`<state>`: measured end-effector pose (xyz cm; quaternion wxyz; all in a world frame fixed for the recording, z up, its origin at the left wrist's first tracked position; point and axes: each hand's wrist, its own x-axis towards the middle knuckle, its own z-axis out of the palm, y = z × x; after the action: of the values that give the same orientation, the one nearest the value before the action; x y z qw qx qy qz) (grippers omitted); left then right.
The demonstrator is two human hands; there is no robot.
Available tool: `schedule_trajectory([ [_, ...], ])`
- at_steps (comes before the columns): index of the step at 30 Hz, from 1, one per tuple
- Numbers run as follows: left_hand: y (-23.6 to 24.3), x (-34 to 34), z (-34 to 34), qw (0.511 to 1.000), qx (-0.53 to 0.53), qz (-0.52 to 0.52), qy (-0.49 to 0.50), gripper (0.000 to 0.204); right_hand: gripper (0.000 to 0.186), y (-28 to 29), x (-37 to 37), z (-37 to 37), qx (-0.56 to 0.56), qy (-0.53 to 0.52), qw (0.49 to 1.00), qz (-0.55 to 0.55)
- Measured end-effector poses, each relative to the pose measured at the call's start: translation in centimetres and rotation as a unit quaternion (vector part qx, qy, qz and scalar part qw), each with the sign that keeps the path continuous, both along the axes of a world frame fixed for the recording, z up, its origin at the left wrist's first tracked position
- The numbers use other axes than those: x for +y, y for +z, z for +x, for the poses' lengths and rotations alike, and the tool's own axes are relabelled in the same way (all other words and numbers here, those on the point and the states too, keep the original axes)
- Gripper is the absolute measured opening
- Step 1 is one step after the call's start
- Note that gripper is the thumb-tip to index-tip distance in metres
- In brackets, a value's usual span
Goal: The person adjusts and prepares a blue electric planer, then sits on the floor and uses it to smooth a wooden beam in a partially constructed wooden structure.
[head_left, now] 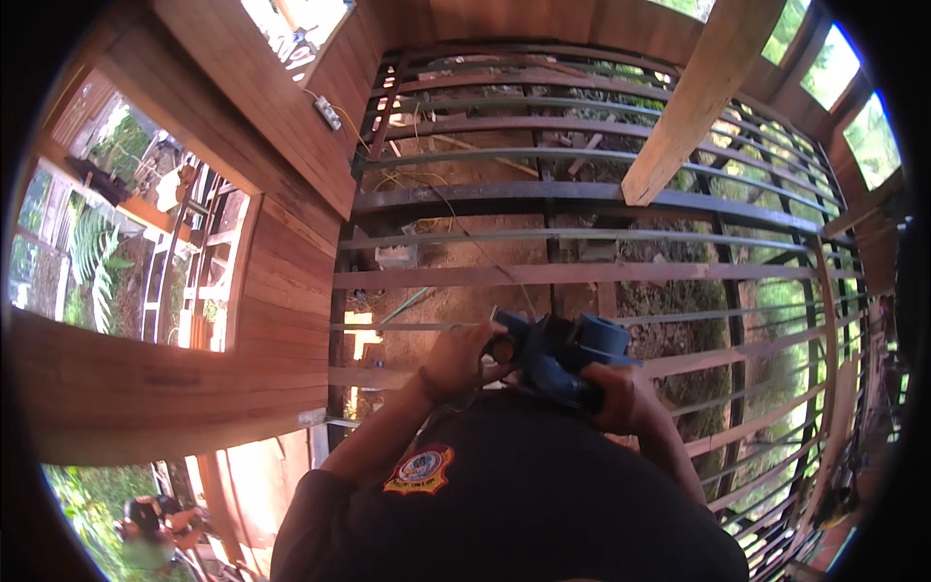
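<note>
A dark blue and black power tool (558, 364) is held close in front of my body, above the open floor frame. It has a boxy block on its right part, but its exact kind cannot be made out. My left hand (458, 361) is closed on its left side, near a round end. My right hand (621, 396) wraps round the tool's right rear part. Both hands hide some of the tool, and its underside is out of sight.
Spaced floor joists (582, 274) cross the frame with ground visible below. A thick wooden post (698, 107) stands ahead right. Plank walls (291, 281) with window openings rise at left. A power strip (328, 113) with yellow cord hangs there; a grey block (396, 256) lies below.
</note>
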<state>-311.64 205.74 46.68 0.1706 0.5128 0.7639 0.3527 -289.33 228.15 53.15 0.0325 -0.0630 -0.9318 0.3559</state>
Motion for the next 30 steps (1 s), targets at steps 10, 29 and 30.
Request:
schedule_trajectory([
  [10, -1.1, 9.8, -18.3, 0.999, 0.018, 0.021, -0.027, 0.06, 0.031, 0.6, 8.6, -18.1, -0.05, -0.042, 0.998, -0.021],
  [29, 0.6, 34.2, -52.4, 0.998, -0.004, 0.061, 0.026, 0.045, 0.026, 0.5, 35.1, -55.1, -0.039, 0.017, 0.999, 0.014],
  [30, 0.1, 35.0, -54.2, 0.998, -0.022, 0.051, 0.026, 0.047, 0.026, 0.5, 35.8, -56.9, -0.035, 0.023, 0.999, 0.02],
])
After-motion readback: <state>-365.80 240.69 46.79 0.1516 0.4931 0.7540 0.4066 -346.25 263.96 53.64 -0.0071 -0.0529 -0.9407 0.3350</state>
